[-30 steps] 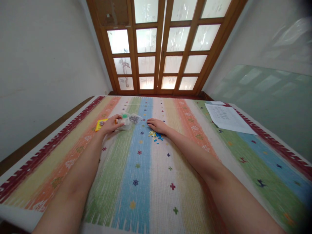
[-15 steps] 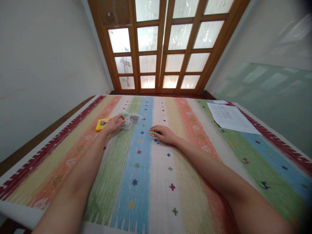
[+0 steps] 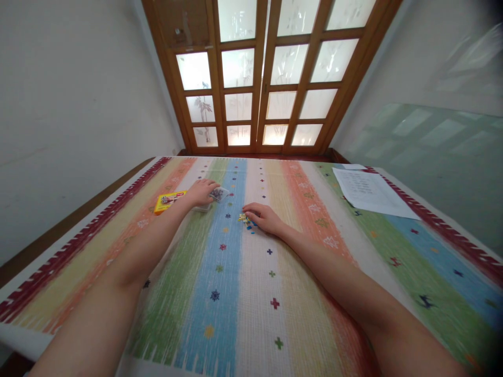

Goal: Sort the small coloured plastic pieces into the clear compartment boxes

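My left hand (image 3: 203, 191) lies over a clear plastic box (image 3: 219, 194) with small dark pieces inside, its fingers at the box's left side. Whether those fingers grip anything is hidden. Part of another clear container (image 3: 203, 208) shows below that hand. My right hand (image 3: 262, 216) rests on the striped cloth with curved fingers beside a small heap of yellow, white and blue pieces (image 3: 246, 220); what its fingertips hold, if anything, is too small to tell. A yellow box (image 3: 168, 201) with a picture lies left of my left hand.
A striped, patterned cloth (image 3: 220, 262) covers the table. White printed sheets (image 3: 369, 191) lie at the back right. Beyond the table's far edge stand wooden doors (image 3: 259, 94) with glass panes, between pale walls.
My left hand has moved right and slightly away, from over the lower clear container to the box of dark pieces. My right hand has barely moved; more of the heap shows beside it.
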Demonstrator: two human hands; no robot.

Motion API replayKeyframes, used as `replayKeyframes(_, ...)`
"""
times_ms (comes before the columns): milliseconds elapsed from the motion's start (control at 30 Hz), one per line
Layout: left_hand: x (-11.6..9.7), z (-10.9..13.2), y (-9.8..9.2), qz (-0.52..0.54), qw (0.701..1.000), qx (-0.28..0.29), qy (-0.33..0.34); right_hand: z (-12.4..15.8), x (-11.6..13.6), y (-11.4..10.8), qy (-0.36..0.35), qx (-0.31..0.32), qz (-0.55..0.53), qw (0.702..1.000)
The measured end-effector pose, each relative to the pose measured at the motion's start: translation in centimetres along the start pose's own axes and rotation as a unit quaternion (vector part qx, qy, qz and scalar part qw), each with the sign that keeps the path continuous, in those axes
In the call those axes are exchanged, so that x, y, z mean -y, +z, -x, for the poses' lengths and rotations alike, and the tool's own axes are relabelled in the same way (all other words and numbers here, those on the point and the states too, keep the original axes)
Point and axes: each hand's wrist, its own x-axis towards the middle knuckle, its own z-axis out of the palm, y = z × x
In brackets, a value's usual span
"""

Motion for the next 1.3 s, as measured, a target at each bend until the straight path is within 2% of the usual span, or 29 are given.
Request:
replayKeyframes(100,-0.1,-1.9,0.0,-0.033,0.998,0.045,-0.002,-0.2,-0.6,-0.2,0.040,-0.031,-0.007,0.999)
replayKeyframes(200,-0.2,-3.3,0.6,-0.024,0.996,0.084,-0.005,-0.2,-0.3,-0.6,0.052,0.011,-0.048,0.997)
replayKeyframes(267,-0.4,-3.9,1.3,-0.014,0.996,0.085,-0.009,-0.1,0.3,-0.7,0.050,0.048,-0.080,0.994)
replayKeyframes(333,-1.0,-4.2,2.1,-0.002,0.998,0.065,-0.010,0.0,0.9,-0.7,0.047,0.071,-0.110,0.990)
replayKeyframes(400,-1.9,-4.3,2.9,0.016,0.999,0.035,-0.009,0.0,1.2,-0.4,0.050,0.067,-0.125,0.989)
replayKeyframes(500,-4.0,-4.4,3.8,0.039,0.999,-0.004,-0.003,-0.1,0.9,-0.2,0.065,-0.007,-0.092,0.994)
replayKeyframes(633,-7.1,-4.7,4.5,0.052,0.998,-0.016,0.020,-0.2,-0.5,-0.8,0.081,-0.121,0.001,0.989)
replayKeyframes(733,-8.6,-4.9,5.2,0.094,0.995,-0.022,0.040,-0.2,-1.8,-1.5,0.076,-0.164,0.043,0.983)
replayKeyframes(900,-9.1,-5.0,6.7,0.178,0.980,-0.061,0.067,-0.2,-3.2,-1.8,0.055,-0.144,0.133,0.979)
replayKeyframes(1000,-9.1,-4.7,7.4,0.226,0.966,-0.105,0.071,-0.3,-3.5,-1.6,0.041,-0.130,0.152,0.979)
replayKeyframes(1100,-9.2,-4.4,7.8,0.256,0.955,-0.139,0.057,-0.3,-3.6,-1.6,0.041,-0.126,0.160,0.978)
replayKeyframes(1300,-9.6,-4.3,8.3,0.317,0.936,-0.155,0.014,-0.4,-3.4,-1.8,0.061,-0.127,0.178,0.974)
